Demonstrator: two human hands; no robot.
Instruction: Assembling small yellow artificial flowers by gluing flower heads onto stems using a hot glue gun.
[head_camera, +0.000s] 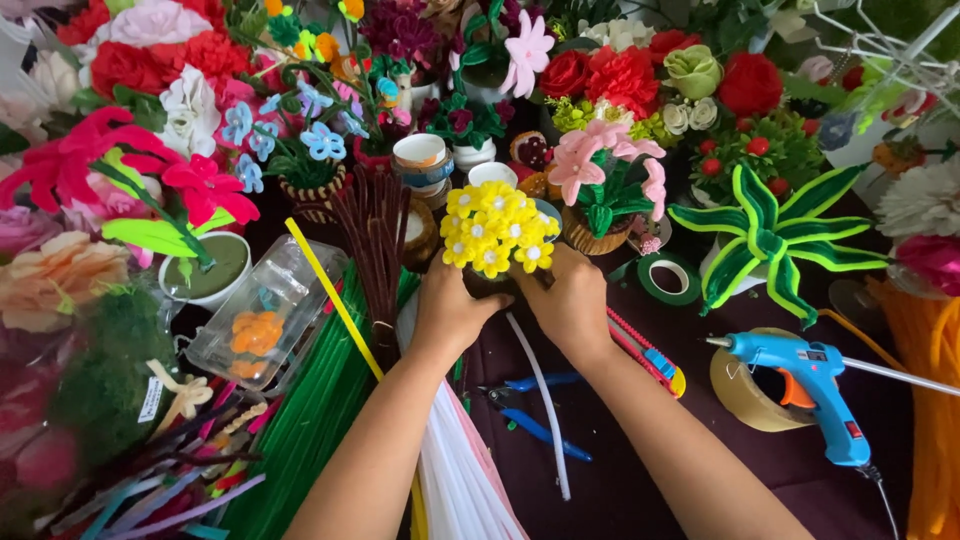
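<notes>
Two hands at work on one small bouquet — left hand (452, 305) and right hand (572, 300) both wrapped around the base of a cluster of yellow pipe-cleaner flowers (497, 228), fingers closed on whatever sits beneath the blooms; hidden by the hands, so pot or bare stems cannot be told. Held just above the dark counter (640, 470), near the middle of the view, between a bundle of brown stems (375, 250) on the left and a pink-flowered pot (605, 185) on the right. Seemingly well along: flower heads formed, white-centred, packed into a tight dome with no gaps showing; base apparently still being gripped and settled rather than set down, so finishing of the lower part probably left. Long axis roughly upright, running from the hands up through the dome; blooms facing up and slightly toward the camera. Lying unused nearby — blue-handled pliers (530, 410) and a white pipe cleaner (545, 410) between the forearms, a blue glue gun (805, 385) resting beside a roll of brown tape (745, 395) to the right, a green tape roll (670, 278), a clear plastic box (265, 310) with orange blossoms, green pipe cleaners (310, 420) below it.
</notes>
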